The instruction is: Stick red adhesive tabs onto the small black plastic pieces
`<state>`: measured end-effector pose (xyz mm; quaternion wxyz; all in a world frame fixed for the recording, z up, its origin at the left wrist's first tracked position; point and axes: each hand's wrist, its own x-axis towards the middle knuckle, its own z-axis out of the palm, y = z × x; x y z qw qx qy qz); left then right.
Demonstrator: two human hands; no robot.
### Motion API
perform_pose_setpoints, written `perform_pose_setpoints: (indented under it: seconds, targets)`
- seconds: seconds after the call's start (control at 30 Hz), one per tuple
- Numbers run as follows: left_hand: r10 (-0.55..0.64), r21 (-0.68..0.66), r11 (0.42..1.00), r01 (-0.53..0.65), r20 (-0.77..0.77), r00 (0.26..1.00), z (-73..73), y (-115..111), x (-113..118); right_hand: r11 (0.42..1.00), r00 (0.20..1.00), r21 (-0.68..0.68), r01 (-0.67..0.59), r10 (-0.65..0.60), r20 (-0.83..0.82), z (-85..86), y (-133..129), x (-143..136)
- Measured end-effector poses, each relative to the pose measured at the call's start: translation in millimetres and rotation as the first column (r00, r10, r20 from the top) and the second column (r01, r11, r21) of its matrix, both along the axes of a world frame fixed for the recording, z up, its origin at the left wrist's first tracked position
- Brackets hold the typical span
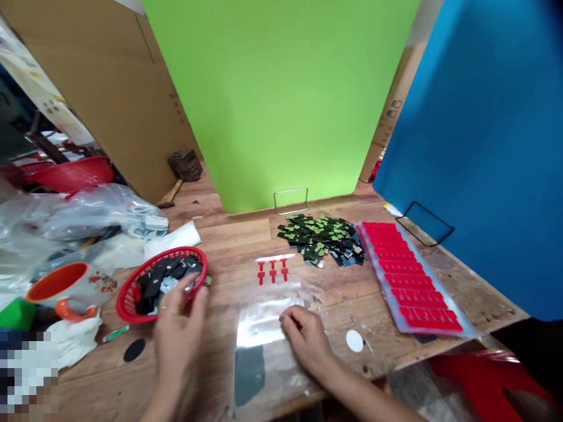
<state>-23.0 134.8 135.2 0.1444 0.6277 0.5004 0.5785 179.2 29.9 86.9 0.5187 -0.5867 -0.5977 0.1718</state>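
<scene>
Left hand [182, 310], fingers parted and blurred, meets the near right rim of a red basket [162, 285] of dark pieces [153, 281], any grip unclear; right hand [308, 340], fingers curled closed, hold unclear, lies over clear plastic [259, 328], nearer than six red T-shaped pieces [272, 272].

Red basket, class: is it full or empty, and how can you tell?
Filled, not empty: dark pieces are heaped inside the basket; the left hand hides some.
</scene>
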Motion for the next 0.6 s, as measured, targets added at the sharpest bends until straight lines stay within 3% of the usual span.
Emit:
perform_pose_setpoints:
  seconds: [0.07, 0.13, 0.23, 0.3, 0.43, 0.6]
  targets:
    - [-0.183, -0.004, 0.983, 0.183, -0.094, 0.979, -15.1, -23.6, 26.2, 0.999, 0.995, 0.030, -0.024, 0.021, 0.097, 13.9, 3.7, 4.3]
    - [-0.290, -0.038, 0.957, 0.288, -0.190, 0.938, -32.6, -43.2, 47.5, 0.996, 0.968, 0.084, -0.019, -0.002, 0.252, 32.4, 17.2, 16.7]
    - [-0.392, -0.038, 0.913, 0.405, -0.347, 0.852, -59.6, -60.5, 63.4, 0.989, 0.849, 0.109, 0.096, -0.138, 0.510, 59.8, 55.6, 48.0]
    - [-0.388, -0.028, 0.906, 0.423, -0.457, 0.801, -75.6, -65.5, 65.7, 0.966, 0.745, 0.090, 0.243, -0.245, 0.620, 71.7, 85.7, 71.3]
    - [-0.279, 0.029, 0.928, 0.373, -0.608, 0.743, -95.8, -69.4, 65.4, 0.960, 0.739, 0.055, 0.274, -0.246, 0.627, 75.6, 125.4, 104.4]
    - [-0.233, 0.039, 0.941, 0.337, -0.648, 0.725, -100.9, -74.0, 68.8, 0.964, 0.806, 0.046, 0.262, -0.245, 0.539, 64.8, 116.6, 112.5]
